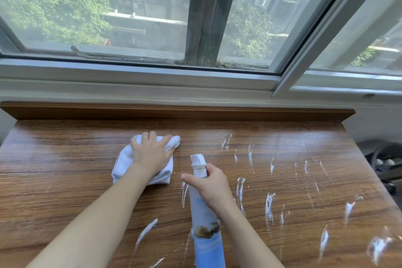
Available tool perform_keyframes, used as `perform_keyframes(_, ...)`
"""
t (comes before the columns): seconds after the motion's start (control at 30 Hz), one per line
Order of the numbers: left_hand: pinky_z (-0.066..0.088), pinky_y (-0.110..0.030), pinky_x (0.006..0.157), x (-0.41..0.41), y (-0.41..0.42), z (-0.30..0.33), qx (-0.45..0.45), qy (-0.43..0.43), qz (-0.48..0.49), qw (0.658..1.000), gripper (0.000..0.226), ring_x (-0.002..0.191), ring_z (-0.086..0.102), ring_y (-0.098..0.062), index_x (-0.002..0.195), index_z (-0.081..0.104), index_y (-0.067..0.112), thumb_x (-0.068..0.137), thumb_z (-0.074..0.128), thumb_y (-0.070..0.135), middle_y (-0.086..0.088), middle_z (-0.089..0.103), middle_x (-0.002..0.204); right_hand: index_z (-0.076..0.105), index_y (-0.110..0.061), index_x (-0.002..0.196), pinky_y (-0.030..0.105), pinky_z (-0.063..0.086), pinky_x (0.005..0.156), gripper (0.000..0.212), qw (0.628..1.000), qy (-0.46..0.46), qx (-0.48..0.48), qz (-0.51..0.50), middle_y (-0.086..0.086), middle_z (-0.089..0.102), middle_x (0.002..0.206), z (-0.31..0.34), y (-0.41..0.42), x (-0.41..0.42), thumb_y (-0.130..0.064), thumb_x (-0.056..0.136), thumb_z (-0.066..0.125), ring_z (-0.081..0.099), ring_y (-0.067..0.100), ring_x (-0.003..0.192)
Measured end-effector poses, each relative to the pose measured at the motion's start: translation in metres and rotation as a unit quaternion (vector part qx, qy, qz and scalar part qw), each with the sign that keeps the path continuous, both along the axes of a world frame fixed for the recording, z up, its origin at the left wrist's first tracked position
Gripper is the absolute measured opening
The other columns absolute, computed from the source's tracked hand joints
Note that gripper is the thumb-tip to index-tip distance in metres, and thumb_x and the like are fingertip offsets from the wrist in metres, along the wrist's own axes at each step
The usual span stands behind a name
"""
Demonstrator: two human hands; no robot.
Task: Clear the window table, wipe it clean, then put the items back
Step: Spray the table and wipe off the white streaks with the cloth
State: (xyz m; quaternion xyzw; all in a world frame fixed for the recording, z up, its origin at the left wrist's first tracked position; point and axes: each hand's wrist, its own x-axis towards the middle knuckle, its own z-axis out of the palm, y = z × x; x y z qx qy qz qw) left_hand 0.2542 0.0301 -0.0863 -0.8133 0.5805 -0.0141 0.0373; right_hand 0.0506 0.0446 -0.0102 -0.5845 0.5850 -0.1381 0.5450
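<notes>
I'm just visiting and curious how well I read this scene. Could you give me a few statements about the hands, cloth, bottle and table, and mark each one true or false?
1. The left hand presses a white cloth on the table. True.
2. The right hand is empty. False: it grips a spray bottle near its nozzle.
3. White foam streaks lie mostly on the table's right side. True.
4. The cloth lies over the foam on the right. False: it sits left of centre, apart from most streaks.
5. The bottle stands alone on the table. False: the right hand holds it.
</notes>
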Motion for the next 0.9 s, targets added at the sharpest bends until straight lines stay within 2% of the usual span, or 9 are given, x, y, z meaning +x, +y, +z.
perform_keyframes(0.1, 0.040, -0.050, 0.077, -0.002, 0.014, -0.007, -0.027, -0.012, -0.037, 0.999, 0.033, 0.090, 0.057, -0.030, 0.109, 0.067, 0.036, 0.084, 0.058, 0.057, -0.008, 0.061, 0.095, 0.064, -0.019, 0.084, 0.029, 0.045, 0.067, 0.039, 1.000, 0.003, -0.001, -0.008, -0.010, 0.063, 0.075, 0.000, 0.003, 0.001, -0.050, 0.072, 0.084, 0.058, 0.009, 0.069)
perform_keyframes(0.2, 0.042, -0.053, 0.074, -0.006, 0.034, -0.009, -0.052, -0.002, -0.056, 0.997, 0.039, 0.083, 0.060, -0.032, 0.096, 0.070, 0.033, 0.078, 0.045, 0.057, -0.008, 0.061, 0.084, 0.065, -0.018, 0.084, 0.030, 0.046, 0.067, 0.039, 1.000, 0.002, 0.000, -0.011, -0.009, 0.064, 0.074, 0.001, 0.006, 0.004, -0.050, 0.071, 0.084, 0.058, 0.009, 0.069)
perform_keyframes(0.3, 0.042, -0.056, 0.077, -0.011, 0.053, -0.012, -0.067, 0.004, -0.073, 0.995, 0.041, 0.082, 0.061, -0.031, 0.095, 0.069, 0.033, 0.077, 0.041, 0.058, -0.007, 0.060, 0.082, 0.065, -0.020, 0.081, 0.030, 0.045, 0.065, 0.038, 1.000, 0.000, -0.004, -0.012, -0.009, 0.063, 0.071, 0.001, 0.008, 0.007, -0.051, 0.070, 0.084, 0.058, 0.009, 0.067)
perform_keyframes(0.43, 0.040, -0.053, 0.076, -0.015, 0.071, -0.017, -0.081, 0.011, -0.091, 0.993, 0.041, 0.077, 0.061, -0.030, 0.096, 0.069, 0.032, 0.081, 0.043, 0.060, -0.005, 0.060, 0.081, 0.061, -0.027, 0.073, 0.027, 0.043, 0.062, 0.035, 1.000, -0.009, -0.007, -0.016, -0.013, 0.059, 0.065, 0.002, 0.011, 0.012, -0.054, 0.066, 0.083, 0.054, 0.007, 0.063)
perform_keyframes(0.6, 0.043, -0.051, 0.070, -0.013, 0.065, -0.016, -0.103, -0.003, -0.096, 0.990, 0.041, 0.076, 0.059, -0.030, 0.092, 0.070, 0.031, 0.078, 0.042, 0.059, -0.006, 0.059, 0.077, 0.064, -0.025, 0.077, 0.028, 0.045, 0.065, 0.035, 1.000, -0.019, -0.004, -0.017, -0.011, 0.062, 0.069, 0.002, 0.017, 0.012, -0.053, 0.068, 0.083, 0.057, 0.007, 0.066)
perform_keyframes(0.7, 0.040, -0.047, 0.066, -0.011, 0.054, -0.017, -0.083, -0.001, -0.068, 0.994, 0.039, 0.075, 0.057, -0.031, 0.090, 0.069, 0.030, 0.076, 0.043, 0.054, -0.007, 0.058, 0.077, 0.066, -0.023, 0.081, 0.028, 0.047, 0.066, 0.034, 1.000, -0.015, 0.005, -0.019, -0.008, 0.065, 0.073, 0.000, 0.020, 0.008, -0.051, 0.070, 0.083, 0.059, 0.008, 0.068)
perform_keyframes(0.73, 0.039, -0.048, 0.066, -0.011, 0.047, -0.017, -0.080, -0.003, -0.052, 0.995, 0.035, 0.076, 0.057, -0.031, 0.090, 0.069, 0.029, 0.075, 0.046, 0.052, -0.008, 0.058, 0.077, 0.067, -0.022, 0.084, 0.029, 0.048, 0.067, 0.035, 1.000, -0.011, 0.007, -0.020, -0.006, 0.068, 0.076, 0.000, 0.021, 0.006, -0.051, 0.070, 0.082, 0.061, 0.009, 0.070)
perform_keyframes(0.8, 0.040, -0.049, 0.067, -0.009, 0.033, -0.016, -0.076, -0.012, -0.022, 0.997, 0.026, 0.077, 0.056, -0.031, 0.090, 0.070, 0.029, 0.073, 0.065, 0.048, -0.009, 0.058, 0.079, 0.070, -0.021, 0.088, 0.031, 0.052, 0.070, 0.042, 1.000, -0.015, 0.006, -0.024, -0.002, 0.072, 0.083, -0.002, 0.024, 0.003, -0.055, 0.065, 0.081, 0.066, 0.013, 0.075)
perform_keyframes(0.9, 0.041, -0.050, 0.067, -0.006, 0.017, -0.014, -0.060, -0.004, -0.001, 0.998, 0.031, 0.075, 0.055, -0.031, 0.088, 0.071, 0.027, 0.065, 0.083, 0.043, -0.011, 0.057, 0.077, 0.072, -0.025, 0.088, 0.030, 0.052, 0.071, 0.043, 0.999, -0.016, 0.006, -0.035, -0.004, 0.074, 0.085, -0.003, 0.027, -0.003, -0.058, 0.062, 0.080, 0.069, 0.013, 0.079)
